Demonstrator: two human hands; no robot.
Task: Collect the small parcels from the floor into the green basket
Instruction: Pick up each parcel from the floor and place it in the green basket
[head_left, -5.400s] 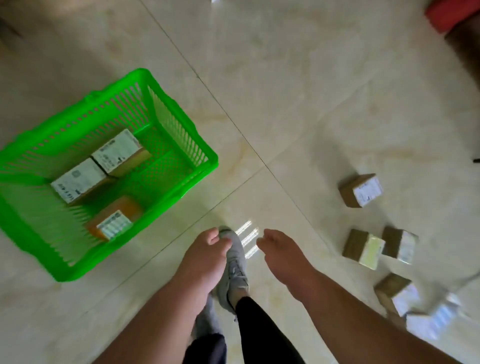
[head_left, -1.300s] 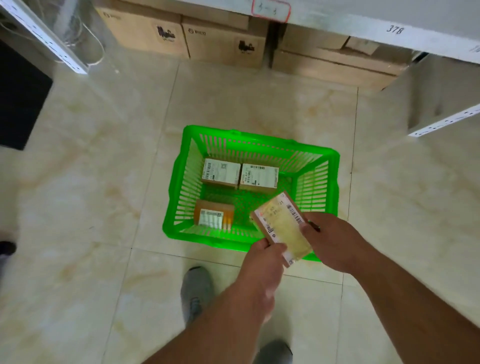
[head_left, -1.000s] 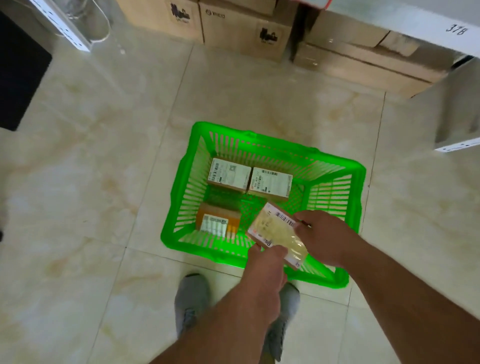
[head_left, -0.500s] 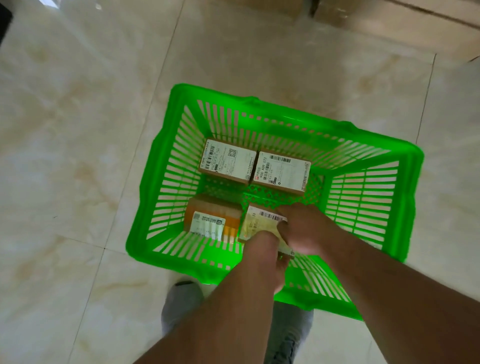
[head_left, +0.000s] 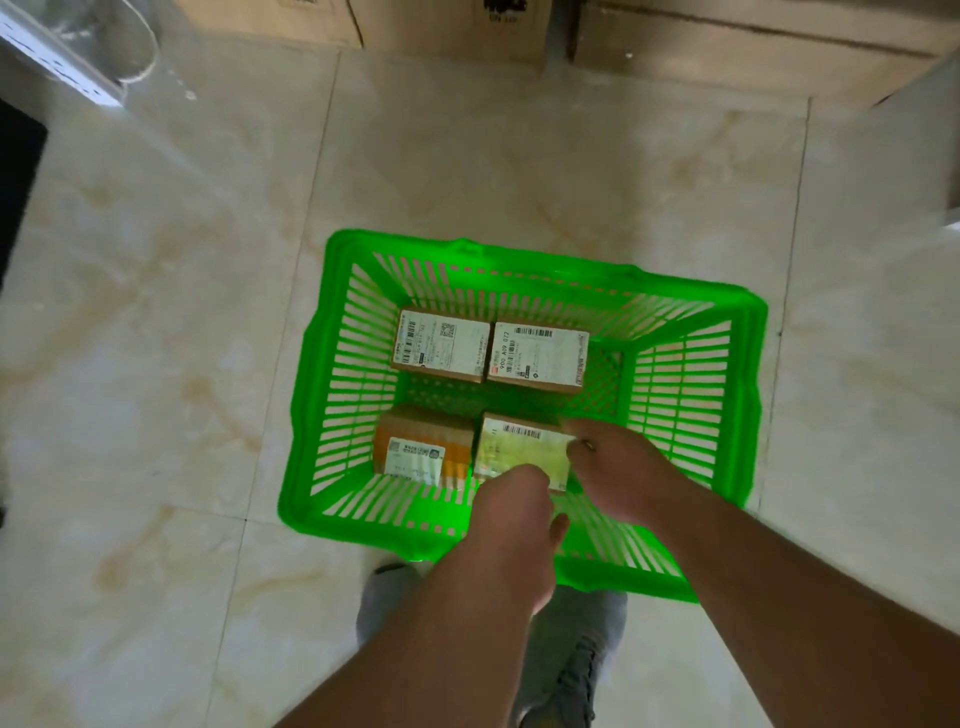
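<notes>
The green basket (head_left: 311, 415) stands on the tiled floor in front of my feet. Two white-labelled parcels (head_left: 440, 344) (head_left: 537, 356) lie side by side at its far end. An orange parcel (head_left: 421, 449) lies near left. Beside it, a yellowish parcel (head_left: 519, 448) rests flat on the basket floor. My right hand (head_left: 618, 478) has its fingertips on that parcel's right edge. My left hand (head_left: 511, 525) hangs over the parcel's near edge, fingers curled down and hiding that edge. Whether it grips the parcel is hidden.
Brown cardboard boxes (head_left: 727, 47) line the far side of the floor, under a shelf. A dark mat (head_left: 15, 171) lies at the far left. A white rail (head_left: 57, 67) runs across the top left. My grey shoes (head_left: 384, 597) stand just behind the basket.
Both hands carried the yellowish parcel over the basket and lowered it onto the basket floor beside the orange parcel. The view has since pulled back and up.
</notes>
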